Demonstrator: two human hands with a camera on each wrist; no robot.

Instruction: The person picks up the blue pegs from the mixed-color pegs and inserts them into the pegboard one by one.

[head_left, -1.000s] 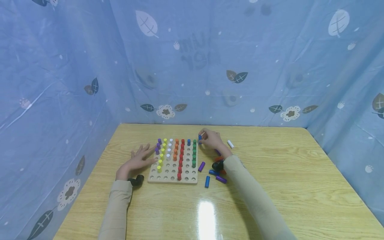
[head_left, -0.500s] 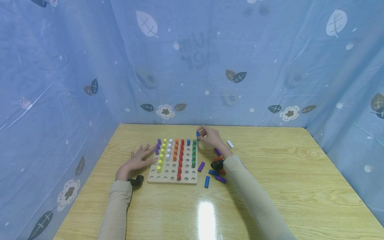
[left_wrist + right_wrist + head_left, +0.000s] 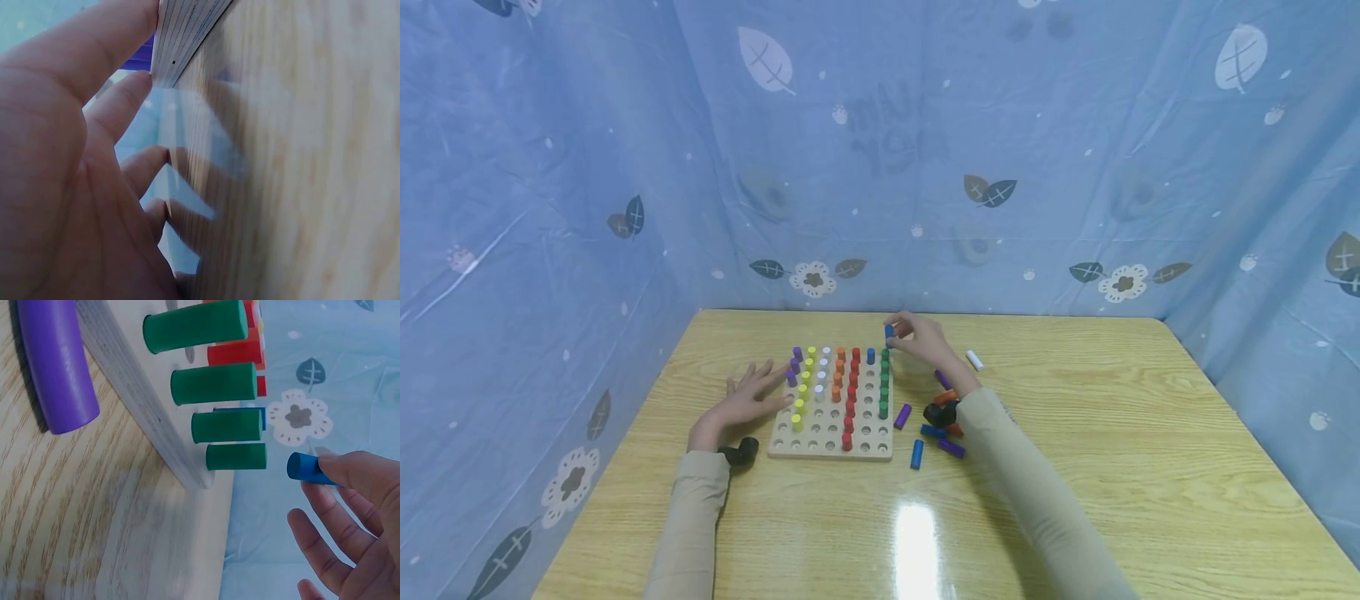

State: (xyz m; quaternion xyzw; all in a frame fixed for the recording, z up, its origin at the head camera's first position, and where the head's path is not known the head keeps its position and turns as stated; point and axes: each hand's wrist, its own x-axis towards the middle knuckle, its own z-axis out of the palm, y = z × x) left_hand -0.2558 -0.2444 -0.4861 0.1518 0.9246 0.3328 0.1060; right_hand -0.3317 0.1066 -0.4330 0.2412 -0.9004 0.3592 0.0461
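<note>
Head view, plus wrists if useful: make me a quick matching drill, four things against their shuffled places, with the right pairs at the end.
1. raised blue cylindrical peg
2. green cylindrical pegs
3. loose white cylindrical peg
4. left hand

A. lying on the wood-grain table
B. at the left edge of the pale wooden pegboard
C. pinched by the right hand
D. standing in the pegboard's rightmost column

Pairs: 1-C, 2-D, 3-A, 4-B

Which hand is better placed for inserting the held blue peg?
Probably the right hand: it pinches the blue peg near the far right corner of the pegboard; the left hand touches the left edge.
</note>
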